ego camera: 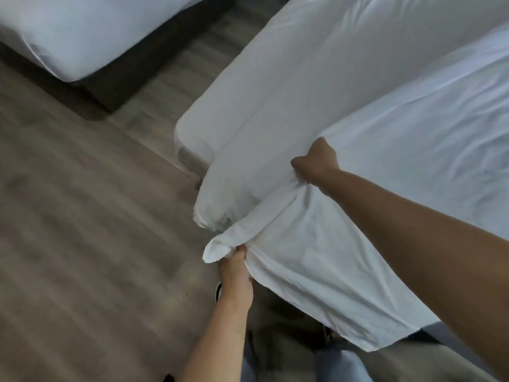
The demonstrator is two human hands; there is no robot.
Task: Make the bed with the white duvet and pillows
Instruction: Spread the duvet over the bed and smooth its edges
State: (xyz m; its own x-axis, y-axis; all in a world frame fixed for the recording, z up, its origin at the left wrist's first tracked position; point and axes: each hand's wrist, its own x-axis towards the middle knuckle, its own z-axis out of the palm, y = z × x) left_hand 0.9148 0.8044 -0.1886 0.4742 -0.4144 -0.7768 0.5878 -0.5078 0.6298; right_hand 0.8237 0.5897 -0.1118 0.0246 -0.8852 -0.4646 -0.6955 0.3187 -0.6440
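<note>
Hands work the corner of a white duvet (pixel 316 244) at the foot of a bed (pixel 275 86), seen from above by the person's own head camera. The left hand (pixel 234 267) has its fingers curled tight around a bunched tip of the fabric, low and just off the bed's edge, over the wood floor (pixel 82 216). The right hand (pixel 316 161) sits farther up on the cloth with fingers closed into a fold, most of them hidden beneath it, so how much it holds cannot be told.

Judged from this, the step in hand is squaring and drawing out the corner. It would go best with both grips kept firm and pulled apart evenly, so the edge runs straight along the mattress rather than twisting, and with the bunched tip shaken flat before it is laid down.

Duvet cloth looks thin, soft and creased, with ripples fanning from each grip. A loose flap hangs off the near side toward the person's legs, its edge slanting. Its far part lies rumpled across the bed top at right. No pillows can be made out with certainty. A second bed (pixel 68 37) with white bedding stands well apart at upper left.
</note>
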